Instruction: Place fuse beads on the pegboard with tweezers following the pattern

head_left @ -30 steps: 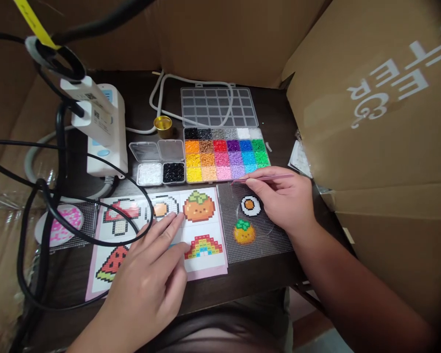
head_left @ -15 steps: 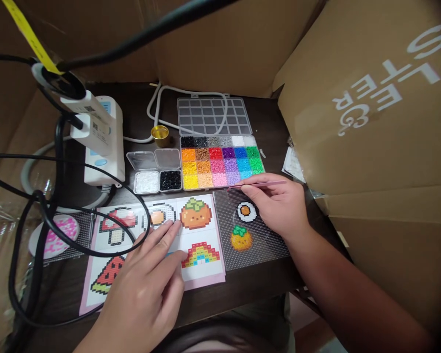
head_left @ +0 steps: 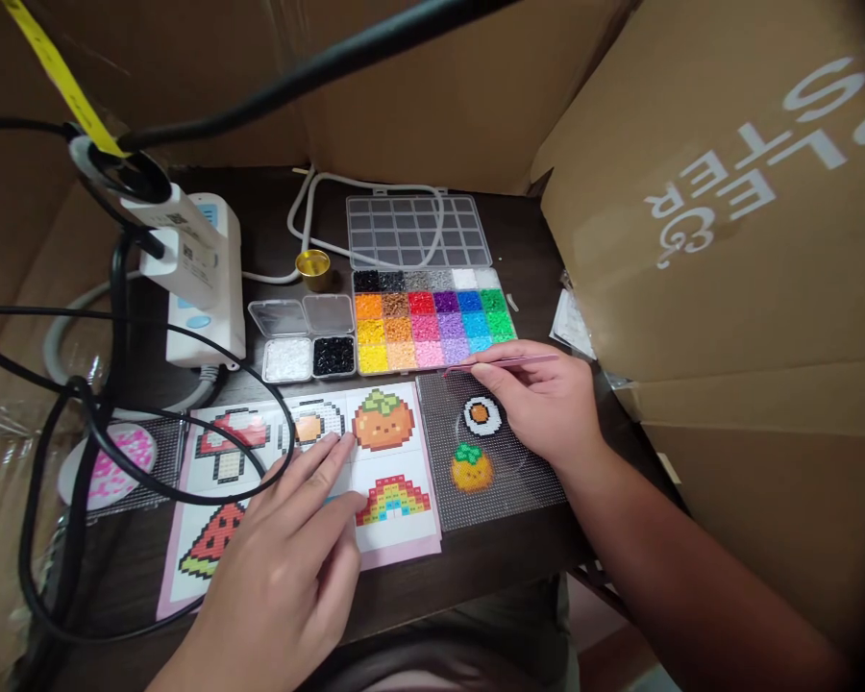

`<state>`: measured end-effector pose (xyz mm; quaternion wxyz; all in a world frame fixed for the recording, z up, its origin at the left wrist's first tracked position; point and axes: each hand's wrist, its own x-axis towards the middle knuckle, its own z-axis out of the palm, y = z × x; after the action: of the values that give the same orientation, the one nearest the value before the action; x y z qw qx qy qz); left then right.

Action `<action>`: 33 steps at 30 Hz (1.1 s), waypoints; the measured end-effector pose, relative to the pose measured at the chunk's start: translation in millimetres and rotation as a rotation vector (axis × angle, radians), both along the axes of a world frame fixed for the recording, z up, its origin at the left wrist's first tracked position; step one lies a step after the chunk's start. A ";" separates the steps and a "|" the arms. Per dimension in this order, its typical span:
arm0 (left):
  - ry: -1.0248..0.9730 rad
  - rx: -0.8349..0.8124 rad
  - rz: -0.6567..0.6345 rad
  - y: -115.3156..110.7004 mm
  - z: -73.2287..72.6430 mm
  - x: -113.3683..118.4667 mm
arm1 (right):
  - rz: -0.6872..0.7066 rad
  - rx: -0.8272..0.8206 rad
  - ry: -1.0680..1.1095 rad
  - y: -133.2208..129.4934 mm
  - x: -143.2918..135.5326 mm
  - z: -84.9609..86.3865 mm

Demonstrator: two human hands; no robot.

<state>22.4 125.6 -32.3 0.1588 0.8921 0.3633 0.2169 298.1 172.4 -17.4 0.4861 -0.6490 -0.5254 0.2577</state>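
My left hand [head_left: 295,557] lies flat on the pattern sheet [head_left: 396,461], which shows pixel pictures of a mushroom, an egg, a persimmon, a watermelon slice and a rainbow. My right hand [head_left: 548,404] holds pink tweezers [head_left: 508,362] between thumb and fingers, their tips over the top left edge of the clear pegboard [head_left: 505,500]. On that board are a bead egg [head_left: 482,416] and an orange bead persimmon [head_left: 471,468] with green leaves. Behind it sits the bead box [head_left: 436,322] with many colours, its lid open.
White beads [head_left: 288,358] and black beads [head_left: 333,355] fill a small open case. A gold cup [head_left: 313,270] stands behind it. Black cables hang over the left side near a power strip [head_left: 223,279]. Cardboard walls [head_left: 728,317] surround the table. A round pink-and-white piece [head_left: 122,461] lies left.
Both hands and the tweezers stay almost where they were. The view has shifted very slightly.
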 end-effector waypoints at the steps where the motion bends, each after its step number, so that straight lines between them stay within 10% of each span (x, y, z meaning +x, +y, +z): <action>1: -0.001 0.001 0.001 -0.1 0.1 0.1 | 0.000 -0.007 0.004 0.0 -0.1 0.3; 17: -0.017 0.054 0.041 0.6 0.5 2.1 | -0.042 0.069 0.043 -3.0 3.6 5.9; 26: -0.016 0.104 0.058 0.7 -2.3 2.9 | -0.092 0.374 0.102 7.8 21.9 45.7; 33: -0.007 0.141 0.064 0.8 -3.6 2.7 | -0.008 0.154 0.084 45.5 25.3 32.0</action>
<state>25.1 126.4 -35.9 0.0900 0.8882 0.3748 0.2501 323.4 217.9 14.7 0.5570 -0.6006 -0.5203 0.2416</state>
